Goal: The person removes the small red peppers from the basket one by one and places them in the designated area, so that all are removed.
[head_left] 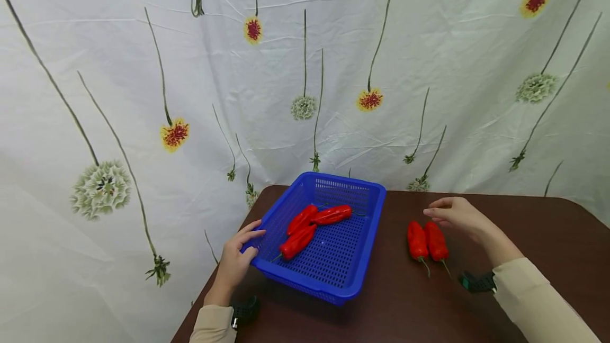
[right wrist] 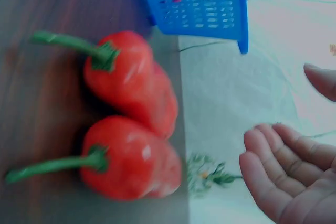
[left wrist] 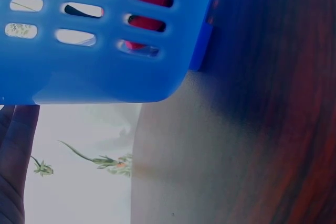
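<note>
In the head view a blue plastic basket (head_left: pixel 364 245) stands on the dark table, with three red peppers (head_left: pixel 297 241) inside it. My left hand (head_left: pixel 234 258) holds the basket's left rim, its fingers lying over the edge. The left wrist view shows the slotted basket wall (left wrist: pixel 105 72) close up, and part of the hand at lower left. Two more red peppers (head_left: pixel 427 241) lie side by side to the right of the basket, green stems toward me. Just above and beyond them hovers my right hand (head_left: pixel 459 216), fingers loosely bent and holding nothing.
The dark brown tabletop (head_left: pixel 514 226) extends to the right of the loose peppers. Behind it hangs a white cloth (head_left: pixel 267 78) printed with flowers. Dark wrist straps (head_left: pixel 478 282) sit at both cuffs.
</note>
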`<state>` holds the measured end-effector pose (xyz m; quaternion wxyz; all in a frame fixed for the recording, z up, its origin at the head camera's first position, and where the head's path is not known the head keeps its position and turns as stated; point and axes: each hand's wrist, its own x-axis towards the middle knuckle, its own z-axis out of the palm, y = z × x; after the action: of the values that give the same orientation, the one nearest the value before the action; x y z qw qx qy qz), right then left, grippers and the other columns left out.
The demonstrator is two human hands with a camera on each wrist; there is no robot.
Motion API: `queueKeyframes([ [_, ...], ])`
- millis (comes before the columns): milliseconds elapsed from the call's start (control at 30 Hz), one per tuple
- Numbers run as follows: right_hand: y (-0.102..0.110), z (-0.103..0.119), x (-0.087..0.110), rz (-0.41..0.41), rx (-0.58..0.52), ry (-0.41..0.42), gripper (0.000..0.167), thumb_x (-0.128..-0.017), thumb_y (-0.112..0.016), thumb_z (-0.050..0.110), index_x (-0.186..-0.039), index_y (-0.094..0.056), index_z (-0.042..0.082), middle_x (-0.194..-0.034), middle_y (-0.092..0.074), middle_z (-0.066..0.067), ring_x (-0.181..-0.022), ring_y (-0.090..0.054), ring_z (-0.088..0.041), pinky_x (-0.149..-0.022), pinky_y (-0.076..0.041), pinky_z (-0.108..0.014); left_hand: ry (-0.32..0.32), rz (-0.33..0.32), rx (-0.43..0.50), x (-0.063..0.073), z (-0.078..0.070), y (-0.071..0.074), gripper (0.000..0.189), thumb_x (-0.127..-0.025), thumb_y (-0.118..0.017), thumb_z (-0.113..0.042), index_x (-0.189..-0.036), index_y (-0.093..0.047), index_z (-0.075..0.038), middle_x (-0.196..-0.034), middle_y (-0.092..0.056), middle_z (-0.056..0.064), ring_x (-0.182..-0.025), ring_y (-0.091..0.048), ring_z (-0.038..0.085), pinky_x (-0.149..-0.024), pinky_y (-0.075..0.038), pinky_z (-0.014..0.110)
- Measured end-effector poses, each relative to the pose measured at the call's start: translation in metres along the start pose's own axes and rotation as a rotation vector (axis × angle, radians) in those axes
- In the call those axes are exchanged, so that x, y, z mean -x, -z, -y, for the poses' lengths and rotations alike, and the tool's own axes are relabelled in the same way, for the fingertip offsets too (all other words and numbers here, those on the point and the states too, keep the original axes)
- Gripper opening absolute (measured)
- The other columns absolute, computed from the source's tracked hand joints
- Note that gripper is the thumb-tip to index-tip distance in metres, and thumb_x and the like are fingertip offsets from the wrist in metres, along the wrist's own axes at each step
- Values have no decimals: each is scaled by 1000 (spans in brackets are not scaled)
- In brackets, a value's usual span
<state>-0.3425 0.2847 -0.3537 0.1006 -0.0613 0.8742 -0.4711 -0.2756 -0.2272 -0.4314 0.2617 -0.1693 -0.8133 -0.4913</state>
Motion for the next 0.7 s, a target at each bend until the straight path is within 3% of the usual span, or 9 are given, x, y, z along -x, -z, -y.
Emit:
queueKeyframes([
  [267, -9, 43, -14, 99, 25, 133, 62, -98, -62, 34, -141, -46, -9, -142, -52, -28, -129, -57, -39, -107, -45, -49, -26, -9, 0, 0, -1, 0, 40, -80, -52, 13, -114, -73, 4, -138, -61, 19, -134, -52, 41, -100, -31, 5],
  [500, -16, 73, -30, 169, -15, 215, 57, -95, -67, 27, -138, -52, -8, -140, -55, -27, -120, -63, -27, -103, -50, -39, -12, -6, -7, 1, -3, 2, 40, -81, -52, 12, -114, -72, 3, -139, -61, 18, -134, -52, 40, -100, -32, 6],
  [700, -25, 93, -41, 261, -42, 272, 56, -95, -66, 22, -139, -50, -10, -139, -55, -29, -122, -61, -31, -100, -51, -34, 24, 4, -27, 0, -1, 1, 41, -81, -52, 12, -116, -72, 1, -141, -60, 15, -136, -51, 38, -100, -31, 7],
])
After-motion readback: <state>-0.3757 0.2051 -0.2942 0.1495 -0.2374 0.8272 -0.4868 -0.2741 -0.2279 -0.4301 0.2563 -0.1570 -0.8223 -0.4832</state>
